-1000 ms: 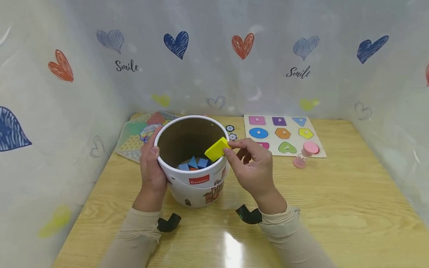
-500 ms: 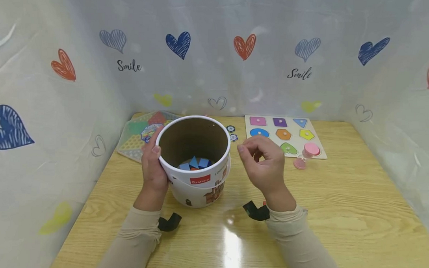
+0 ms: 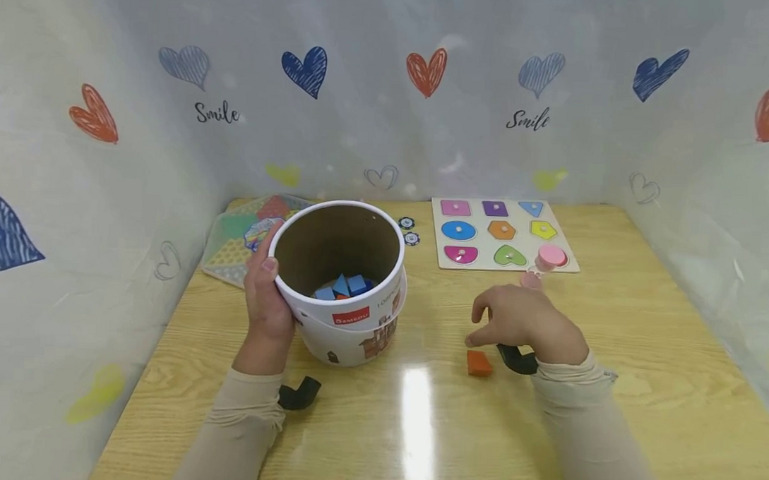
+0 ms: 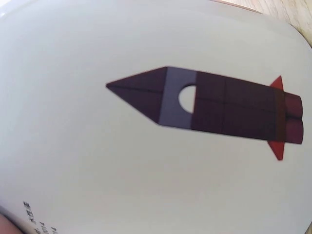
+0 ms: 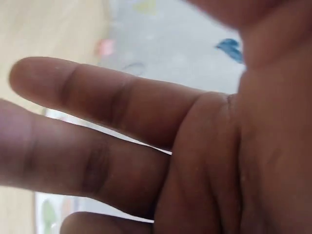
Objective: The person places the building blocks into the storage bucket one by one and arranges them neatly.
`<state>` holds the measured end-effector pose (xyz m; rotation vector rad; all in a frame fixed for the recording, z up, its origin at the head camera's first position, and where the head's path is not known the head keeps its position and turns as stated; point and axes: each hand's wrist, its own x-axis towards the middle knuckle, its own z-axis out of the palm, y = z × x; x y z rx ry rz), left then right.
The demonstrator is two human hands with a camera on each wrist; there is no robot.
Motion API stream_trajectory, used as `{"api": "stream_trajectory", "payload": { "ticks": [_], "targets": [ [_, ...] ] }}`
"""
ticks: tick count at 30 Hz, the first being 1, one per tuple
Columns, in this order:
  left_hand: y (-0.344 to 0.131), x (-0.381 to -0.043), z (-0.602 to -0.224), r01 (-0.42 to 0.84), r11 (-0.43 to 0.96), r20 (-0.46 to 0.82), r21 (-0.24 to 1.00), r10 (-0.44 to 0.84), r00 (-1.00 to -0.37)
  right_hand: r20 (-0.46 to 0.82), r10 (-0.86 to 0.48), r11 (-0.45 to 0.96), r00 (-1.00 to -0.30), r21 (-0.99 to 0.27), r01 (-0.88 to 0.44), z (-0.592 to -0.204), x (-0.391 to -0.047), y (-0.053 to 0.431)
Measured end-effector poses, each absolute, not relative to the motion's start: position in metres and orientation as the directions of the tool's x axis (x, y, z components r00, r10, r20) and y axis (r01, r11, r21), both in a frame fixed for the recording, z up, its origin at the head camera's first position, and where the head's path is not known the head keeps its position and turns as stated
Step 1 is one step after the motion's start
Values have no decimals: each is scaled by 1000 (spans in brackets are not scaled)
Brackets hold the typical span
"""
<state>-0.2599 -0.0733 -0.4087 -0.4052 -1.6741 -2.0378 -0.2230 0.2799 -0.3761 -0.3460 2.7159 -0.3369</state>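
My left hand [image 3: 269,299] grips the white toy bucket [image 3: 349,330] at its left side, the thumb at the rim. Tilted a little toward me, the bucket shows several blue blocks [image 3: 357,284] and a bit of orange at its bottom. A printed rocket [image 4: 219,102] on its wall fills the left wrist view. To the right, my right hand [image 3: 524,319] hovers over the table with nothing in it, thumb and fingers apart. Just below its thumb tip lies an orange block [image 3: 479,363]. In the right wrist view the fingers [image 5: 131,102] look loosely extended.
A board of coloured shape pieces [image 3: 473,244] lies at the back right, with a pink sand timer [image 3: 551,257] on its near corner, partly behind my right hand. Two round chips [image 3: 412,239] sit beside the bucket. A patterned hexagonal board [image 3: 232,242] is behind it at left.
The yellow block left my right hand at the bucket's rim and is out of sight. That hand moved right and down to the orange block. The left hand kept its hold on the bucket.
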Motion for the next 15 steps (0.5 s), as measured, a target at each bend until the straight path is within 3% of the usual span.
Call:
{"api": "stream_trajectory", "payload": {
  "ticks": [5,15],
  "targets": [
    [-74,-261,-407,541,-165,520,825,-151,-840,-431,-205,972,-879,-198,-129,-404,-218,280],
    [-71,-261,-407,535,-211,518,818,-134,-845,-452,-285,948,-845,-261,-180,-436,-222,273]
  ]
}}
